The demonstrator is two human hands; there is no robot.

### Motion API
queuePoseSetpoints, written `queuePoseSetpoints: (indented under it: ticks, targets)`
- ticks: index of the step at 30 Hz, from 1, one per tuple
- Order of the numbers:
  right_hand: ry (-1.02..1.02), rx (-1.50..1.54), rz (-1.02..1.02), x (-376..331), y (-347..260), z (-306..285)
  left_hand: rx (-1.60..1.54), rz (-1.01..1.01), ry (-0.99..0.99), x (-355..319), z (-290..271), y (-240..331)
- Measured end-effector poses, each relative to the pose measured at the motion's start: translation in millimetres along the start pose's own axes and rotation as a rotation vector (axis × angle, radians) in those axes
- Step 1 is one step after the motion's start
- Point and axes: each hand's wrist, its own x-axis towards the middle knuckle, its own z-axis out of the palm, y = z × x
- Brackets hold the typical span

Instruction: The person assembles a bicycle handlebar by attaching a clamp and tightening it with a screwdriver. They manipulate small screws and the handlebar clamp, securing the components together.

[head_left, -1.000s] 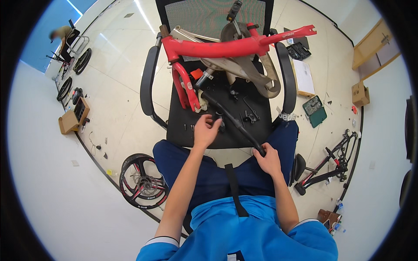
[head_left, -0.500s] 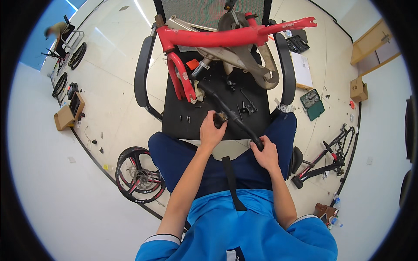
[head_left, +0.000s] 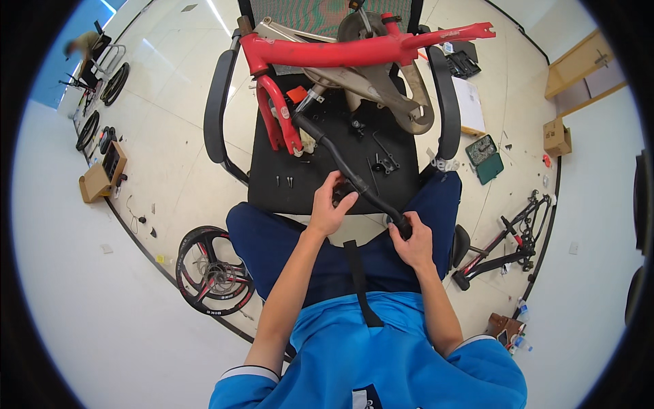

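Note:
A black handlebar (head_left: 347, 165) slants over the front of the chair seat, its near end toward my lap. My right hand (head_left: 414, 245) is closed round that near end, thumb and fingers about the dark grip. Near the middle of the bar, my left hand (head_left: 330, 210) curls its fingers and thumb about a dark part that joins the bar; the hand largely hides this part. Beyond the bar's far end, a red bicycle frame (head_left: 327, 56) lies across the armrests. Its red fork (head_left: 278, 119) points down at the seat's left side.
Small screws (head_left: 290, 182), a hex key (head_left: 385, 146) and black fittings lie on the chair seat (head_left: 272, 204). A spoked wheel (head_left: 212, 273) rests on the floor at left, a black bicycle frame (head_left: 504, 252) at right. Beyond the right armrest (head_left: 446, 102) is an opened green case (head_left: 485, 160).
The dark part in my left hand has turned, and its brownish round end no longer shows. The bar has rolled or shifted slightly; my right hand keeps its hold. The whole view has shifted slightly.

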Motion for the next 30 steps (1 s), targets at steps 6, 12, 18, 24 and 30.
queuePoseSetpoints:
  ticks: [6, 12, 18, 24, 30]
  targets:
    - [0.029, -0.024, -0.112, -3, 4, -2, 0.009, -0.306, 0.037, 2, 8, -1]
    - [-0.244, 0.173, 0.045, -2, 5, -17, -0.032, -0.267, 0.112, -3, 9, -21]
    - [-0.263, 0.200, 0.028, 32, 3, -12, -0.034, -0.295, 0.059, -5, -1, -19]
    - [-0.475, 0.265, -0.018, 47, -16, 20, 0.169, -0.369, 0.044, 6, -5, -31]
    - [-0.460, 0.117, -0.035, 36, -6, 40, 0.093, -0.461, 0.059, -3, -11, -54]
